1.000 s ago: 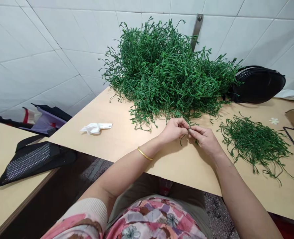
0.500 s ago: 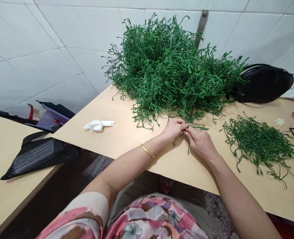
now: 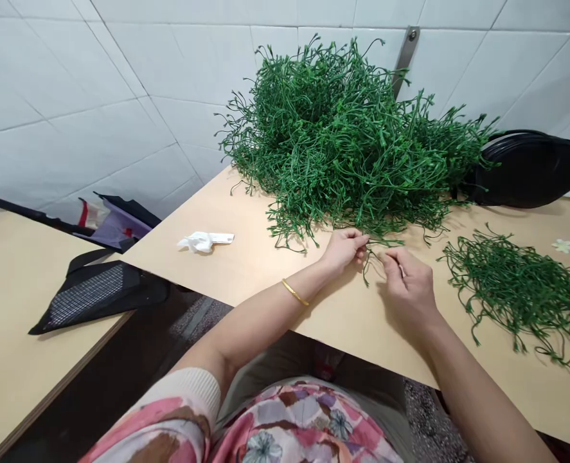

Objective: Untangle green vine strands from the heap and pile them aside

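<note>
My left hand [image 3: 346, 251] pinches a thin green artificial plant stem [image 3: 367, 273] just in front of a large heap. Part of this stem hangs below my fingers, and green tips stick out to their right. Slightly apart from it, my right hand [image 3: 410, 283] is closed in a pinch, with a thin strand running to its fingertips. Behind both hands rises the big tangled heap of green artificial stems [image 3: 352, 141]. A smaller, flatter pile of similar stems [image 3: 520, 283] lies to the right of my right hand.
A crumpled white tissue [image 3: 205, 242] lies on the table [image 3: 275, 283] at left. Behind the smaller pile are a black rounded bag [image 3: 535, 168] and a pale flower piece [image 3: 563, 245]. A black mesh item [image 3: 92, 292] rests on the neighbouring table. The tiled wall [image 3: 188, 58] borders the back.
My right hand has drawn away to the right from my left hand, opening a gap with a strand across it. The whole view has shifted slightly.
</note>
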`<state>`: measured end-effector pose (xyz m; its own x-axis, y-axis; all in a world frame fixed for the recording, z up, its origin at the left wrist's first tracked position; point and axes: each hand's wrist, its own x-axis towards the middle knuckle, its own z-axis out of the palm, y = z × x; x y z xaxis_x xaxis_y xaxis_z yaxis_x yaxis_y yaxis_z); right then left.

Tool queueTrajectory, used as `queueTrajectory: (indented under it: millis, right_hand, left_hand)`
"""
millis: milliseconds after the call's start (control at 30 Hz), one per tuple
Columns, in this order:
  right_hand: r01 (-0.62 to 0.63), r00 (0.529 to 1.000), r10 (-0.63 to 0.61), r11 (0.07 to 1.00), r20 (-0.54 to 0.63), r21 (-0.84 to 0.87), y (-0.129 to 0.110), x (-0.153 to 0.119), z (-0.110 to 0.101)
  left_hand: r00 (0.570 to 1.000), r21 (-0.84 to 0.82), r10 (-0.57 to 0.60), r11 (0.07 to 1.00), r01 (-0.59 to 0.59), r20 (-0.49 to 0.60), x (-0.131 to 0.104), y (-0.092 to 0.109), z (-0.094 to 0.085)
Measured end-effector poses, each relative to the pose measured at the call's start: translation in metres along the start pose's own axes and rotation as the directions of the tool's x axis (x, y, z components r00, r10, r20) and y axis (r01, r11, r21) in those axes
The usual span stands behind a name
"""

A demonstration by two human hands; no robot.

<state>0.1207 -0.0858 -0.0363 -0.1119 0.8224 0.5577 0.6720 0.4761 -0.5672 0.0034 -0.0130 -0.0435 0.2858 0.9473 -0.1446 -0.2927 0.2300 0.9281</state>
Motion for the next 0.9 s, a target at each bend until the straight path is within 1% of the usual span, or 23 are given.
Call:
queueTrajectory:
  millis: [33,67,167,233,300,333,433,500,567,600,633,700,767,800,833,867,900]
  right_hand:
    - [-0.099,0.995,0.1,0.995,-0.013,0.026,0.007,0.002,-0.001]
    - [-0.16,0.987,0.161,0.986,-0.013,0.047,0.014,0.004,-0.001]
    - [-0.251,0.967,0.253,0.962,-0.009,0.108,0.026,0.006,0.004]
    - [-0.313,0.95,0.309,0.933,0.049,0.179,0.025,0.007,0.01]
    - [-0.363,0.931,0.346,0.9,0.112,0.241,0.021,0.007,0.016]
    - [-0.381,0.924,0.36,0.888,0.125,0.257,0.019,0.007,0.018]
    - [-0.436,0.898,0.429,0.832,0.101,0.343,0.018,0.007,0.022]
    - [-0.467,0.88,0.454,0.778,0.139,0.421,0.023,0.007,0.023]
    - [-0.49,0.871,0.449,0.756,0.2,0.435,0.028,0.009,0.021]
    - [-0.493,0.87,0.438,0.768,0.226,0.409,0.03,0.009,0.02]
    - [-0.483,0.874,0.421,0.796,0.242,0.364,0.03,0.01,0.019]
    - [-0.42,0.9,0.373,0.879,0.226,0.225,0.027,0.01,0.015]
    - [-0.309,0.932,0.288,0.949,0.222,0.068,0.016,0.006,0.014]
    - [-0.233,0.937,0.22,0.972,0.271,0.018,0.008,0.003,0.014]
    - [-0.141,0.925,0.131,0.99,0.356,0.001,0.0,0.0,0.015]
    - [-0.04,0.891,0.027,0.999,0.452,0.019,-0.008,-0.004,0.016]
    - [0.057,0.846,-0.08,0.997,0.528,0.059,-0.016,-0.006,0.017]
  left_hand:
    - [1.0,0.008,0.007,1.0,-0.007,0.008,0.0,0.0,-0.001]
    - [1.0,0.02,0.01,1.0,-0.01,0.012,0.0,0.001,-0.002]
    - [1.0,0.022,0.007,1.0,-0.008,0.023,0.0,0.002,-0.003]
    - [0.999,-0.017,-0.011,1.0,0.012,0.04,0.0,0.001,-0.002]
    - [0.998,-0.074,-0.035,0.996,0.04,0.06,-0.001,-0.001,0.0]
    - [0.996,-0.099,-0.046,0.994,0.053,0.07,-0.001,-0.002,0.001]
    - [0.993,-0.15,-0.056,0.986,0.071,0.103,-0.001,-0.005,0.002]
    - [0.992,-0.162,-0.043,0.985,0.062,0.118,-0.002,-0.005,0.002]
    - [0.996,-0.158,-0.018,0.987,0.032,0.09,-0.002,-0.005,0.002]
    - [0.998,-0.153,-0.012,0.988,0.022,0.067,-0.002,-0.005,0.002]
    - [0.999,-0.153,-0.012,0.988,0.019,0.044,-0.002,-0.005,0.003]
    - [0.999,-0.165,-0.039,0.985,0.042,0.022,-0.001,-0.003,0.004]
    - [0.997,-0.198,-0.075,0.978,0.072,-0.008,0.002,-0.001,0.006]
    - [0.994,-0.219,-0.095,0.972,0.081,-0.051,0.004,0.001,0.007]
    - [0.988,-0.232,-0.105,0.97,0.078,-0.11,0.006,0.002,0.007]
    - [0.98,-0.226,-0.105,0.972,0.065,-0.168,0.007,0.003,0.008]
    - [0.972,-0.193,-0.093,0.98,0.051,-0.216,0.008,0.004,0.008]
